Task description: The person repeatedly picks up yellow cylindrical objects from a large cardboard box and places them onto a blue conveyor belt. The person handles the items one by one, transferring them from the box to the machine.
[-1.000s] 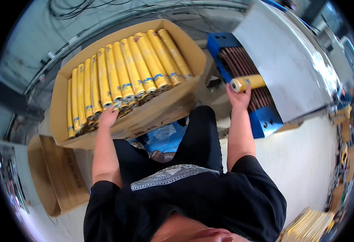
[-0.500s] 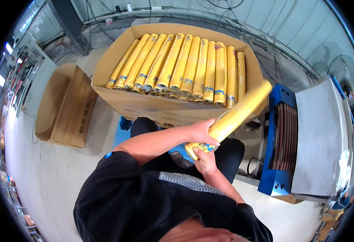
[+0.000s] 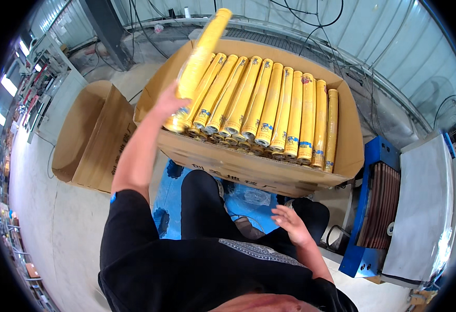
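Note:
My left hand (image 3: 171, 101), blurred by motion, grips a plastic-wrapped yellow roll (image 3: 203, 54) near its lower end. That roll stands tilted over the left part of a large open cardboard box (image 3: 285, 179), its top rising past the far rim. Inside the box, yellow rolls (image 3: 266, 109) lie side by side in layers, with hollow round ends and blue printed bands toward me. My right hand (image 3: 292, 224) hovers above my right thigh, fingers spread, holding nothing.
An open cardboard carton (image 3: 100, 145) stands to the left. At the right is a machine with a blue frame (image 3: 354, 260) and a pale grey panel (image 3: 420, 208). A blue slab (image 3: 168, 205) lies between my legs and the box. Dark cables (image 3: 324, 23) hang along the back wall.
The yellow roll has moved from in front of me at the right to the box's left side, carried by my left hand. My right hand has let go of it. The view has shifted slightly.

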The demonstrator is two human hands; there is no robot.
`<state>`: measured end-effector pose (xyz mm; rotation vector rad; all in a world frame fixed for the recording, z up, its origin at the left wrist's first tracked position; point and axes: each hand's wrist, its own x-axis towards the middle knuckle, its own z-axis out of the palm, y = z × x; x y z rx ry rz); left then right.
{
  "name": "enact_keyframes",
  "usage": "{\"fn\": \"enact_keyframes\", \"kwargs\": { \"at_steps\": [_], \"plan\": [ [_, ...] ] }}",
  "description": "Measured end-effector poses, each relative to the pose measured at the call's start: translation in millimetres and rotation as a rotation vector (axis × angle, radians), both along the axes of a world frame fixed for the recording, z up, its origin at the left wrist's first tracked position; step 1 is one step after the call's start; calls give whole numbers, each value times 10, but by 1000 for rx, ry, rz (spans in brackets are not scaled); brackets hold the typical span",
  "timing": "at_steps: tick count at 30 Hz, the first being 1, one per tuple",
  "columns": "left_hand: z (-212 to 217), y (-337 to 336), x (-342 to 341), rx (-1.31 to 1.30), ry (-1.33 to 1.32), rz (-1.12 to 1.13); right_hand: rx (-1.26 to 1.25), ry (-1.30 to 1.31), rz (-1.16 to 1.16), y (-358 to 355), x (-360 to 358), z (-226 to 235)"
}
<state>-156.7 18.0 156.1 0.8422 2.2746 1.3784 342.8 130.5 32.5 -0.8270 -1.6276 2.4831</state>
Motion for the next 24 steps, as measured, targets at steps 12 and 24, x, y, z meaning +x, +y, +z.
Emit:
{"fn": "enact_keyframes", "kwargs": {
  "at_steps": [12,24],
  "plan": [
    [-1335,344,-104,-1045,587,-279,-199,-190,-181,-299,237,-234],
    [-1553,309,372,-678,639,-46,-317,310,-1202,613,1148,-282]
  ]
}}
